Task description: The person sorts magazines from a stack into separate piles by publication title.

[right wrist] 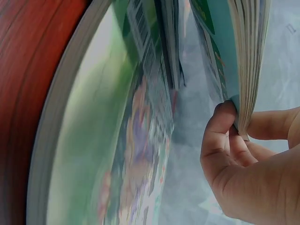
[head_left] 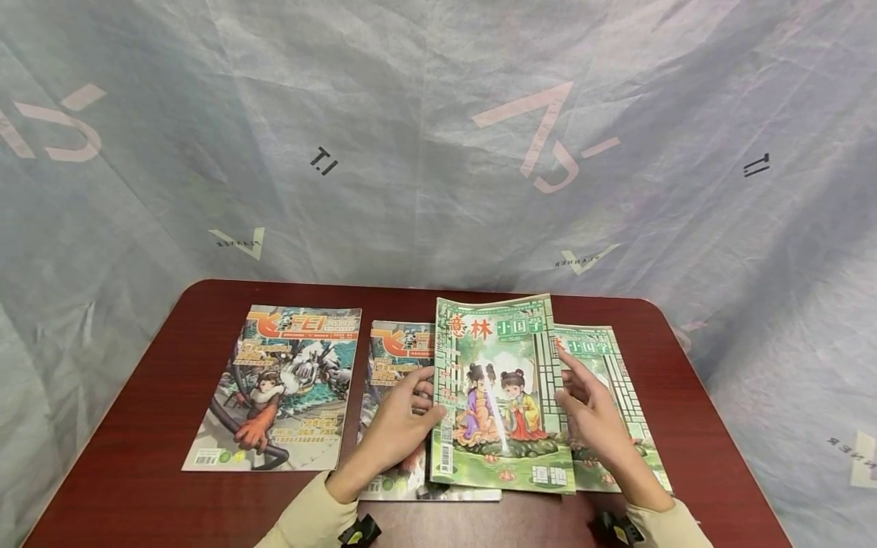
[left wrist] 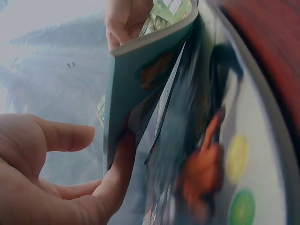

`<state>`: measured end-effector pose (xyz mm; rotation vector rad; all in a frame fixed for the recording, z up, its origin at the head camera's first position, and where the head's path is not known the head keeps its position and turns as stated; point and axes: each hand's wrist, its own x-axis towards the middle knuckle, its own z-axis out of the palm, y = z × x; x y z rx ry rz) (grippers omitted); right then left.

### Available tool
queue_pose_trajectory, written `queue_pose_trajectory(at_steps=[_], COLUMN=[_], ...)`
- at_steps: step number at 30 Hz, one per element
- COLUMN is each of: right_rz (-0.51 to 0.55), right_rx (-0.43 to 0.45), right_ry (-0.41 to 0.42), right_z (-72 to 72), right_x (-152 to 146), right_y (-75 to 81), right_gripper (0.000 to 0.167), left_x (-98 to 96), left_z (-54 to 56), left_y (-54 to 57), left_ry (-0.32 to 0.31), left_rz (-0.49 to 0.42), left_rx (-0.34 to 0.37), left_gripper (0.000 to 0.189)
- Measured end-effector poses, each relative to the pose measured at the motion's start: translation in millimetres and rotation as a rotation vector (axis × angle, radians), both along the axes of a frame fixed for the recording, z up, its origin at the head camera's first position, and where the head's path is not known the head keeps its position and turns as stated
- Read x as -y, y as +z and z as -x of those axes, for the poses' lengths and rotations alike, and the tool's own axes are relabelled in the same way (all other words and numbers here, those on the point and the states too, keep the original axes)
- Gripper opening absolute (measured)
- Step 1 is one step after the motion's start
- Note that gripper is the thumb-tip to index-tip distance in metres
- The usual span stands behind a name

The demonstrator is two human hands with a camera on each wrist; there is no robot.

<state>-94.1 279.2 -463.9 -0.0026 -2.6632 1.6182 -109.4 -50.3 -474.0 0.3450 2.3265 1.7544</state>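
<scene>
Both hands hold up a green magazine [head_left: 503, 403] with two cartoon figures on its cover. The left hand [head_left: 404, 415] is at its left edge; in the left wrist view, a finger reaches round to the back cover [left wrist: 140, 75] while the thumb stands off the front. At the opposite edge, the right hand [head_left: 592, 411] pinches the pages [right wrist: 247, 61] between thumb and fingers. Beneath the raised magazine lie a matching green magazine [head_left: 617, 396] on the right and an orange-titled comic magazine [head_left: 390, 361] on the left, both partly hidden.
Another orange-titled magazine [head_left: 308, 388] lies flat farther left on the dark red table [head_left: 137, 426]. A grey printed cloth [head_left: 418, 190] hangs close behind the table and along its sides. Black straps with small devices [head_left: 359, 530] sit at the wrists.
</scene>
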Motion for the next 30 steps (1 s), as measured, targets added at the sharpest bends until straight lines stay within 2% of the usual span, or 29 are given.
queue_pose_trajectory(at_steps=[7,19,30], right_rz=[-0.043,-0.068,-0.125], right_rx=[0.009,0.0,-0.011], right_ry=[0.013,0.01,0.036], right_z=[-1.9,-5.1,-7.2], right_x=[-19,-62,-101], right_y=[-0.4,-1.8,-4.6], right_gripper=[0.067,0.068,0.068], left_x=[-16.3,-54.7,-83.7], left_z=[-1.6,-4.2,-6.8], left_y=[-3.9,-2.7,-7.9], left_ry=[-0.026,-0.085,-0.156], left_rz=[-0.01,-0.061,-0.105], left_rx=[-0.016,0.013,0.083], left_gripper=[0.068,0.076,0.081])
